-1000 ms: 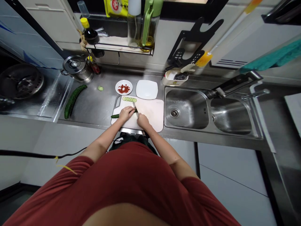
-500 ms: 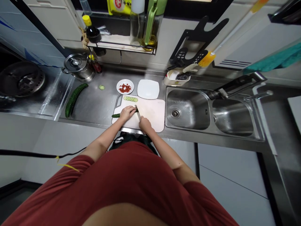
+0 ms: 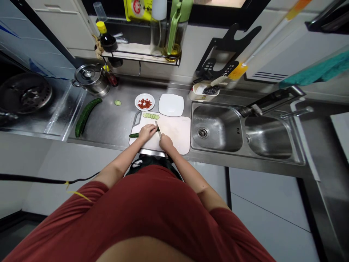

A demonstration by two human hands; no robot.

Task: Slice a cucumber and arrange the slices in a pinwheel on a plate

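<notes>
Tabletop [image 3: 109, 123] spans the middle of the frame, sink [image 3: 218, 140] set in at right; board [image 3: 177, 136] at center, just left of sink. Big cucumber [image 3: 86, 117] lies left, well apart from board. Square plate [image 3: 171, 105] and round plate [image 3: 137, 98] with red bits [image 3: 144, 104] sit just above board. Left hand [image 3: 147, 132] pins small cucumber [image 3: 133, 135] on board's left half; right hand [image 3: 166, 142] grips knife [image 3: 159, 134], blade by the cucumber's right end. Slices [image 3: 151, 116] in a row along board's upper left. Step looks like mid-slicing; next move calls for a steady left hand, fingertips tucked back, blade straight down. Exact blade contact: can't tell. Vs. half a second ago: right hand and knife slightly further left, closer to left hand; left hand about same, row of slices unchanged.
</notes>
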